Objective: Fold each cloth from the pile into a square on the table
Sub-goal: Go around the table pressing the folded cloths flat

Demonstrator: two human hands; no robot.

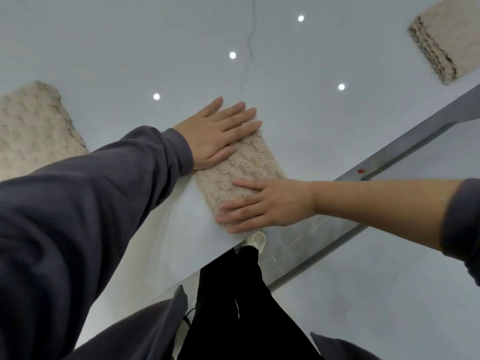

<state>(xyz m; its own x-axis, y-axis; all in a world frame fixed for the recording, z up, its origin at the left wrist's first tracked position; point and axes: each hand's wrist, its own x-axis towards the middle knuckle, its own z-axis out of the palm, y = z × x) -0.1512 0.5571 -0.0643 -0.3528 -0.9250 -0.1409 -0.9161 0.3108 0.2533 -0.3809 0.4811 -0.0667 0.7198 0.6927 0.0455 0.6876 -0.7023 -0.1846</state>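
Dark grey sleeve [91, 203] leads to the left hand [215, 133], fingers straight, pressing the fluffy beige cloth strip [241, 167] at its far end. Its long axis runs away from the white table's near edge [324, 152], where the right hand [262, 206] presses flat too, gripping nothing.

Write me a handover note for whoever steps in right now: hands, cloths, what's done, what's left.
Left hand: flat, pressing the far end of the beige cloth.
Right hand: flat on its near end.
The cloth lies folded on the table near the front edge; it looks oblong, not yet square.
Neat stack at far right: seemingly finished.
Bulky pile at left: still to fold.
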